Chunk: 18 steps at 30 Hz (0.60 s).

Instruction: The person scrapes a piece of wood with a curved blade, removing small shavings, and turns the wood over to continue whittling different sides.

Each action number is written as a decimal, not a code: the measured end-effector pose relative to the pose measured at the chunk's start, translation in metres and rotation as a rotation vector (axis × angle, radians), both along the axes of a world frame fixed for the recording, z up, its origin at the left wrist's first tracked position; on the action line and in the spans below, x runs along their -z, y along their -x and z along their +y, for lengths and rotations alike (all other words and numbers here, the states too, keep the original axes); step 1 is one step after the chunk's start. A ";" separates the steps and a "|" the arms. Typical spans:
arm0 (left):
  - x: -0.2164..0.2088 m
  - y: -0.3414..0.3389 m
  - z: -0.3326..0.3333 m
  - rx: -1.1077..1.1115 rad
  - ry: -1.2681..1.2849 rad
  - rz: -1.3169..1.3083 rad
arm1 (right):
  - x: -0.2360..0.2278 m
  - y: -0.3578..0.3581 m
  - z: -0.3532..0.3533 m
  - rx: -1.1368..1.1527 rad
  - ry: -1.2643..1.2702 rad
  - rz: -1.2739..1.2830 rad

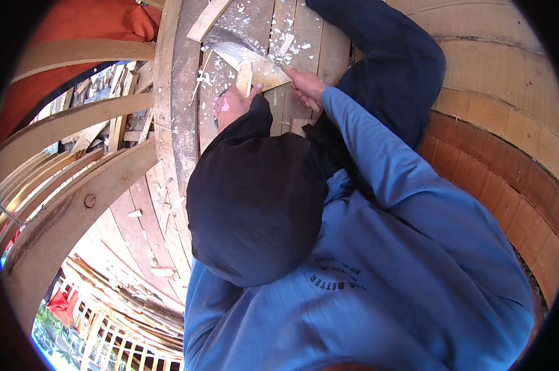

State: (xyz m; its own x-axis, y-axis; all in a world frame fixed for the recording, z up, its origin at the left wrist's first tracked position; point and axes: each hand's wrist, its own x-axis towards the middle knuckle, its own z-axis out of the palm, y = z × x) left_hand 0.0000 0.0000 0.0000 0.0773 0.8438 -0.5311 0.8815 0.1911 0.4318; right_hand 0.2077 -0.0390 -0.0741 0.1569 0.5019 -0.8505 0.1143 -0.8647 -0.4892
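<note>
My right hand (pixel 308 88) is closed at the near end of a broad, grey metal blade (pixel 229 48), whose exact kind I cannot make out. The blade slants away to the upper left over the planks. Beside it, my left hand (pixel 232 106) presses and grips a short pale wood piece (pixel 244 78), which overlaps the lower edge of the blade area. A tan flat surface (pixel 274 80) shows between the two hands; whether it is wood or shining metal is unclear. Some of my fingers are hidden.
White wood chips (pixel 285 28) litter the plank floor (pixel 298 52). A wood offcut (pixel 208 18) lies beyond the blade. Curved wooden ribs (pixel 75 120) stand at left, with a red-orange cloth (pixel 100 25) behind. My bent leg (pixel 391 68) and a curved plank wall (pixel 496 68) border the right.
</note>
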 end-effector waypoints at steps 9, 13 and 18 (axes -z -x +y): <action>-0.036 0.035 0.039 0.078 -0.340 -0.141 | -0.015 0.018 0.004 -0.033 -0.028 0.113; -0.055 0.042 0.054 -0.002 -0.255 -0.194 | -0.027 0.015 0.009 -0.068 -0.066 0.187; -0.064 0.043 0.069 -0.004 -0.278 -0.164 | -0.028 -0.001 0.016 -0.026 -0.089 0.156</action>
State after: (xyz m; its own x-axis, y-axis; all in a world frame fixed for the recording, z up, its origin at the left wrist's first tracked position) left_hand -0.0426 0.0686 0.0636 0.1391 0.9553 -0.2607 0.7951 0.0492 0.6045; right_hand 0.2086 -0.0231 -0.0465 0.0129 0.5785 -0.8156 0.0528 -0.8149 -0.5772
